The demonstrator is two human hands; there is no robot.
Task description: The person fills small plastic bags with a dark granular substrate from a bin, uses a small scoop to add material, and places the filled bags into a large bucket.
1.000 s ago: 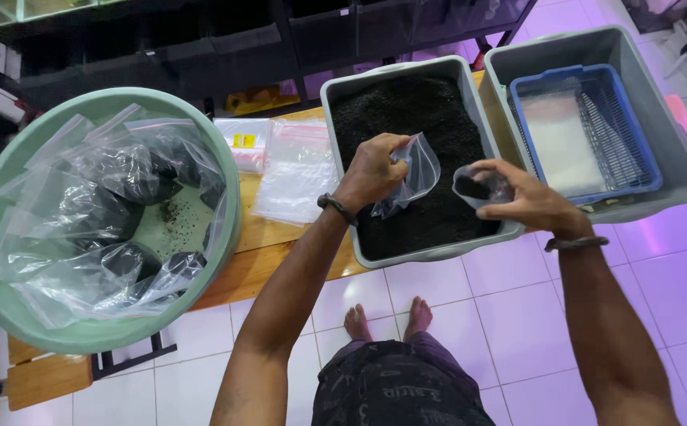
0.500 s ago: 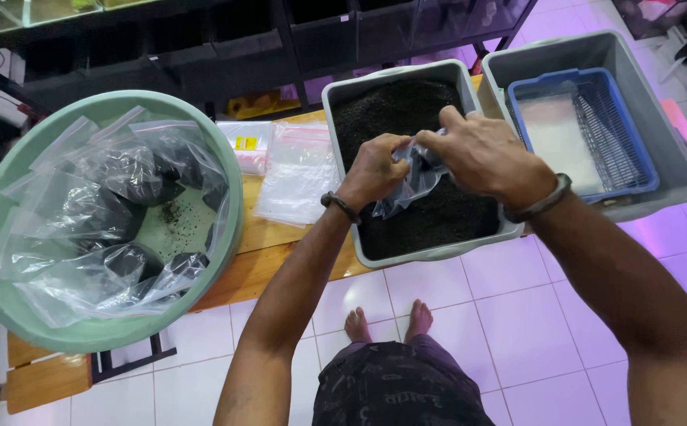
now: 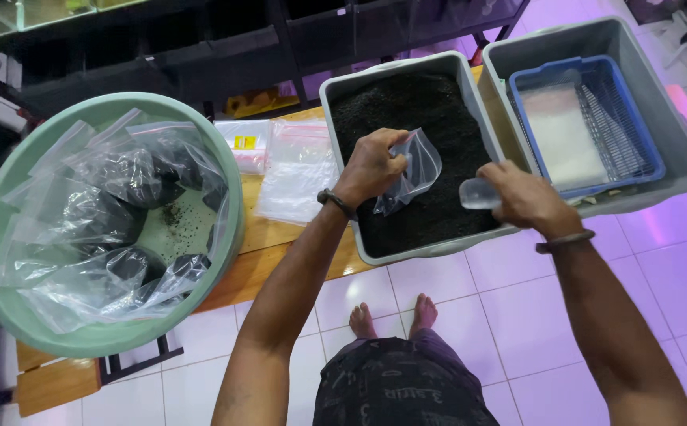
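Note:
My left hand (image 3: 371,167) holds a small clear plastic bag (image 3: 412,173) by its mouth above a grey tub (image 3: 342,93) filled with dark soil (image 3: 416,112). My right hand (image 3: 523,196) grips a small clear plastic cup (image 3: 476,193) just right of the bag, over the tub's right rim. The bag hangs open and looks nearly empty.
A large green basin (image 3: 231,181) at the left holds several clear bags of dark soil. A stack of empty clear bags (image 3: 298,170) lies on the wooden bench (image 3: 261,233). At the right a grey tub (image 3: 679,134) contains a blue basket (image 3: 645,150). My bare feet stand on white tiles below.
My right hand came over to the bag's mouth half a second ago and has now drawn back to the right with the cup. My left hand kept hold of the bag.

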